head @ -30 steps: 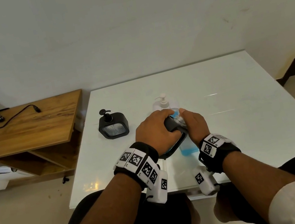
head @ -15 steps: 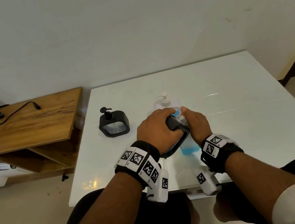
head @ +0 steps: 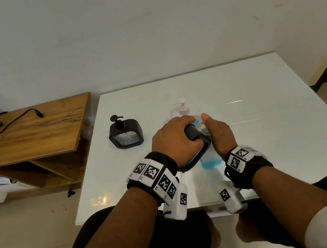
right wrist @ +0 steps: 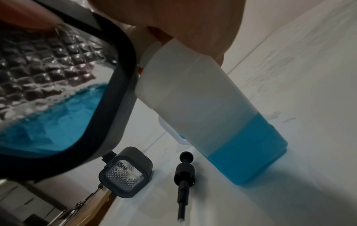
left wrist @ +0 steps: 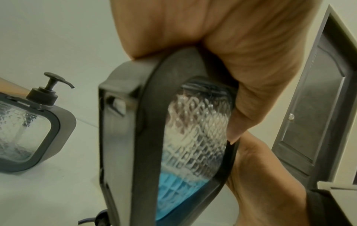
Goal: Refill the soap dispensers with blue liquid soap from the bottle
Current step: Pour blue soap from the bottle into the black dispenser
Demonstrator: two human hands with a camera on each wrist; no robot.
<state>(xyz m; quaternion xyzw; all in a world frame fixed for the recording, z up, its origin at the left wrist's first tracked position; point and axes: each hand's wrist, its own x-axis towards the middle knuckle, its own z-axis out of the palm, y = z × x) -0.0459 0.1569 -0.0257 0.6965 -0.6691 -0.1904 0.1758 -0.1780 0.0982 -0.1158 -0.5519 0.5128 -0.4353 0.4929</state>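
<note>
Since the earlier frames little has moved: both hands have stayed locked over the two containers, and only the view has drifted a touch. The left hand (head: 177,137) curls its grip round the top of a black square soap dispenser (left wrist: 195,137), which is tilted, its textured clear window showing blue soap pooled in the lower part. The right hand (head: 219,135) holds the neck of the translucent refill bottle (right wrist: 212,107), which stands on the white counter (head: 268,127) near the middle of its near edge, blue soap (right wrist: 249,151) filling roughly its lower third. Bottle neck and dispenser top seem to touch, though the fingers hide the joint. A black pump head (right wrist: 184,169) lies loose on the counter by the bottle. Behind the hands stands a clear pump bottle (head: 184,109) with a white pump. Toward the counter's left edge sits a second black dispenser (head: 125,134), upright, pump fitted. Beyond that edge, a wooden shelf unit (head: 29,134) carries a black cable (head: 8,122).
</note>
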